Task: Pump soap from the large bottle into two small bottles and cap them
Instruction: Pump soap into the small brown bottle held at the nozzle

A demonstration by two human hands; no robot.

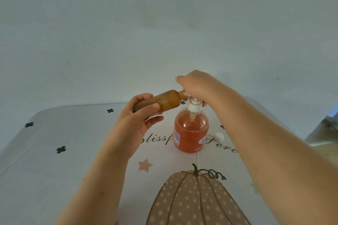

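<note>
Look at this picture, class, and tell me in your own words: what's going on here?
A person is filling a small bottle with soap. The left hand grips it, tilted nearly sideways, mouth at the spout of the pump. The right hand closes over the pump of the large bottle, which stands on the tablecloth. A white cap lies loose beside it; the small bottle is not yet capped.

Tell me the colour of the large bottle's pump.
White; the head view shows the white plastic pump atop the large clear bottle of orange soap.
</note>
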